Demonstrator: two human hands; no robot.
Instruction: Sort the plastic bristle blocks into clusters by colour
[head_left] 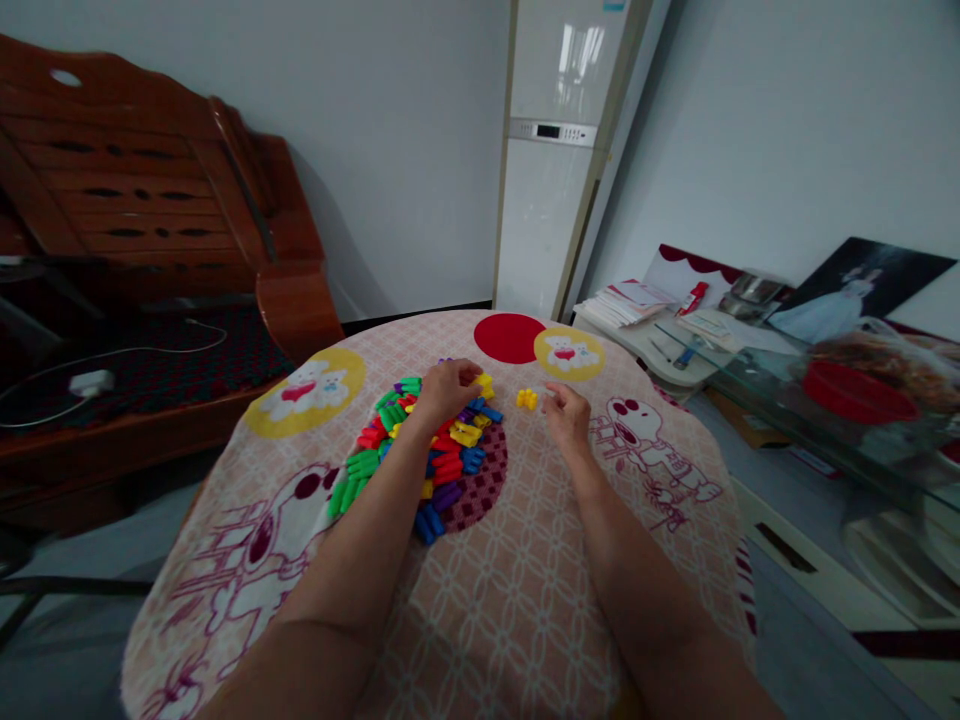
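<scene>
A heap of small plastic pieces [442,460] in green, red, blue, yellow and purple lies on the pink patterned tablecloth [525,580]. My left hand [448,388] reaches over the far end of the heap, fingers curled and pinching a yellow piece [486,384]. My right hand [566,412] rests on the cloth to the right, fingers loosely curled, thumb and forefinger close together. A separate yellow piece [527,399] lies on the cloth just left of that hand, apart from the heap.
A dark wooden bench [150,250] with a white charger and cable stands at left. A tall white air conditioner [559,150] stands behind the table. At right is a glass table [787,380] with papers, a red bowl and a framed picture.
</scene>
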